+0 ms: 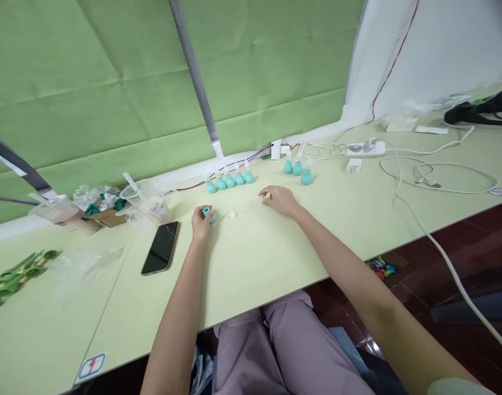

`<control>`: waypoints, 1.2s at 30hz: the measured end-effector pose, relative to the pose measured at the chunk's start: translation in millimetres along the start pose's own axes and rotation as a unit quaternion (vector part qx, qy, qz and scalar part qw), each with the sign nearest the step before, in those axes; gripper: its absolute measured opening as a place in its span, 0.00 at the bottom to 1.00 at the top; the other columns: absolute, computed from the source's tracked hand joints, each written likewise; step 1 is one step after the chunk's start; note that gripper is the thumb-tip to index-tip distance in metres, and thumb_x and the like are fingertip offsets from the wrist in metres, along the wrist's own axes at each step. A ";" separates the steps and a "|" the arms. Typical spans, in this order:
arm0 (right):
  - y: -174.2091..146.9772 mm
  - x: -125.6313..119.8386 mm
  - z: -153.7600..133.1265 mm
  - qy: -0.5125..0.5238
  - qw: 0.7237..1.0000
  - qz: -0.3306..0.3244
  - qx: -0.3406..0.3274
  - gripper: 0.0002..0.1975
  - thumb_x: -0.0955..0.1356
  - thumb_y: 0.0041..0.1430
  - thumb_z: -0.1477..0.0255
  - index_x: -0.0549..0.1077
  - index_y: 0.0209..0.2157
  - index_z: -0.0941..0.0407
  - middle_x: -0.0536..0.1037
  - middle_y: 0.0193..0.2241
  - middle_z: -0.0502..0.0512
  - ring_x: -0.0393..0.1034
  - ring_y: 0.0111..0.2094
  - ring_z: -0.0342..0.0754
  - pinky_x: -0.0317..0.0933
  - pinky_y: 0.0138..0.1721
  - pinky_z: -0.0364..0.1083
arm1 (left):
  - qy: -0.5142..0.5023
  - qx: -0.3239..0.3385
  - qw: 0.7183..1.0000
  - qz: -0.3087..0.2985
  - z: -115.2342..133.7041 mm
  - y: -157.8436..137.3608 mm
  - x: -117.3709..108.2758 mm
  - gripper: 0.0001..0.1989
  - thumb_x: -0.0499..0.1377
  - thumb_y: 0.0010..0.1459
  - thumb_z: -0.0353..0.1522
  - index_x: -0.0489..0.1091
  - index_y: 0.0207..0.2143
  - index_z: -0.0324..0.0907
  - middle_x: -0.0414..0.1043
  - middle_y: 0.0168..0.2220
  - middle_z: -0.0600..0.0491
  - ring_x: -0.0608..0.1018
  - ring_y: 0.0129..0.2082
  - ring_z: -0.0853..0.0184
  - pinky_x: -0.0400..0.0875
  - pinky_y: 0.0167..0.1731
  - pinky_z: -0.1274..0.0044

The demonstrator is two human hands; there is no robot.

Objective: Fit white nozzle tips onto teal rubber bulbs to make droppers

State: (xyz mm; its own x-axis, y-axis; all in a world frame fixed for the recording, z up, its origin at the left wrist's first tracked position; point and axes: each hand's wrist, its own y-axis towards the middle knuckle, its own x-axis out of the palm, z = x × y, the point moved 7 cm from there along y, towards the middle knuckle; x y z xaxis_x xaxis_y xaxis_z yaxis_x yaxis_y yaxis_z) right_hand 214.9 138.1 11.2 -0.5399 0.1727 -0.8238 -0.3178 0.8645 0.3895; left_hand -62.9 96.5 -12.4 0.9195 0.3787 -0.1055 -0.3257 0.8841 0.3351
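Note:
My left hand (201, 224) is closed around a teal rubber bulb (207, 210), whose open round mouth faces up toward me. A small white cap-like piece (233, 214) lies on the table just right of that hand. Farther right, my right hand (280, 200) rests low over the table, thumb and fingers pinched on a small translucent piece (262, 198); its exact shape is hard to see. Beyond my hands several teal bulbs with clear tips (230, 179) stand in a row, and three more (297, 168) stand to their right.
A phone (161, 248) lies left of my left arm. Behind it are plastic tubs (150, 204) and a cardboard box (107, 216). Green spoon-shaped pieces (18, 278) lie far left. A power strip (364, 148) and loose white cable (452, 163) occupy the right side.

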 end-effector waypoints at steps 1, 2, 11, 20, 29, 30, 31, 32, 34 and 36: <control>0.1 0.4 1.0 0.003 1.000 -0.003 0.001 0.12 0.68 0.49 0.73 0.73 0.39 0.50 0.75 0.39 0.48 0.68 0.36 0.45 0.55 0.34 0.43 | 0.009 -0.006 1.000 -0.005 -1.3 -0.2 -0.2 0.17 0.62 0.41 0.38 0.64 0.33 0.41 0.71 0.37 0.50 0.74 0.37 0.68 0.68 0.39 0.72; 0.2 1.1 2.1 0.005 1.000 -0.007 0.003 0.13 0.68 0.49 0.73 0.72 0.40 0.50 0.76 0.38 0.47 0.68 0.35 0.45 0.54 0.34 0.43 | 0.020 -0.011 1.000 -0.011 -2.2 -0.5 -0.3 0.17 0.62 0.41 0.38 0.64 0.33 0.41 0.71 0.37 0.50 0.73 0.36 0.68 0.68 0.38 0.72; 1.2 1.7 12.4 0.037 0.998 -0.039 0.022 0.21 0.69 0.45 0.72 0.68 0.45 0.49 0.75 0.40 0.46 0.68 0.33 0.43 0.55 0.35 0.43 | 0.044 -0.007 0.999 -0.006 -0.5 5.0 -7.5 0.21 0.61 0.46 0.38 0.60 0.42 0.44 0.66 0.47 0.47 0.70 0.47 0.66 0.63 0.47 0.70; -0.1 4.1 -0.4 0.081 0.996 -0.027 -0.022 0.21 0.70 0.47 0.64 0.69 0.45 0.48 0.71 0.45 0.50 0.67 0.37 0.46 0.56 0.41 0.46 | 0.046 -0.014 0.998 0.033 13.2 4.5 -27.1 0.20 0.47 0.56 0.48 0.59 0.46 0.46 0.61 0.53 0.47 0.63 0.55 0.65 0.57 0.53 0.68; 3.2 3.6 -2.4 0.163 0.986 0.025 -0.022 0.10 0.68 0.47 0.78 0.73 0.34 0.55 0.75 0.34 0.51 0.66 0.30 0.43 0.59 0.36 0.44 | 0.183 0.021 0.975 -0.128 11.2 -4.6 -4.3 0.18 0.59 0.48 0.39 0.68 0.41 0.40 0.69 0.45 0.48 0.70 0.46 0.61 0.58 0.50 0.68; 4.1 1.5 -4.0 0.204 0.978 0.038 -0.012 0.09 0.68 0.46 0.77 0.72 0.33 0.56 0.75 0.32 0.51 0.66 0.29 0.43 0.60 0.36 0.44 | 0.188 0.036 0.974 -0.125 15.2 -5.7 -2.1 0.17 0.57 0.49 0.39 0.68 0.40 0.40 0.71 0.43 0.48 0.71 0.44 0.62 0.60 0.48 0.69; 4.7 0.1 -6.9 0.252 0.967 0.048 -0.002 0.09 0.68 0.46 0.76 0.72 0.33 0.56 0.74 0.31 0.51 0.67 0.29 0.43 0.61 0.35 0.44 | 0.197 0.058 0.972 -0.115 21.3 -7.6 0.2 0.16 0.56 0.51 0.39 0.68 0.40 0.40 0.71 0.42 0.49 0.71 0.42 0.63 0.61 0.46 0.70; 4.9 -0.5 -11.7 0.302 0.952 0.052 0.005 0.09 0.69 0.46 0.74 0.71 0.32 0.56 0.74 0.31 0.51 0.67 0.29 0.43 0.62 0.34 0.44 | 0.212 0.083 0.968 -0.103 29.5 -10.5 3.2 0.15 0.54 0.52 0.38 0.67 0.40 0.41 0.71 0.41 0.50 0.71 0.41 0.63 0.62 0.45 0.71; 4.1 -0.1 -26.2 0.396 0.917 0.048 0.003 0.10 0.69 0.45 0.71 0.69 0.32 0.56 0.74 0.32 0.51 0.69 0.31 0.43 0.63 0.34 0.43 | 0.250 0.133 0.955 -0.085 48.1 -19.5 13.0 0.13 0.51 0.55 0.36 0.66 0.41 0.42 0.70 0.41 0.50 0.70 0.41 0.64 0.61 0.45 0.71; 1.9 0.8 -43.9 0.463 0.886 0.039 -0.015 0.12 0.70 0.44 0.69 0.68 0.33 0.56 0.73 0.34 0.52 0.70 0.34 0.44 0.64 0.35 0.43 | 0.284 0.170 0.939 -0.098 64.3 -30.9 28.2 0.13 0.49 0.56 0.36 0.64 0.43 0.44 0.69 0.41 0.50 0.69 0.42 0.64 0.61 0.44 0.71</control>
State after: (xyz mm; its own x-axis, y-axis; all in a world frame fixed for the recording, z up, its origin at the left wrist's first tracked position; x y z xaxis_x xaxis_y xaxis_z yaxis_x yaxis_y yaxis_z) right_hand 179.7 119.2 29.4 -0.9641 -0.2420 -0.1093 -0.2650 0.8512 0.4529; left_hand -12.7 62.3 34.5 0.6573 0.3886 -0.6457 0.0152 0.8498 0.5270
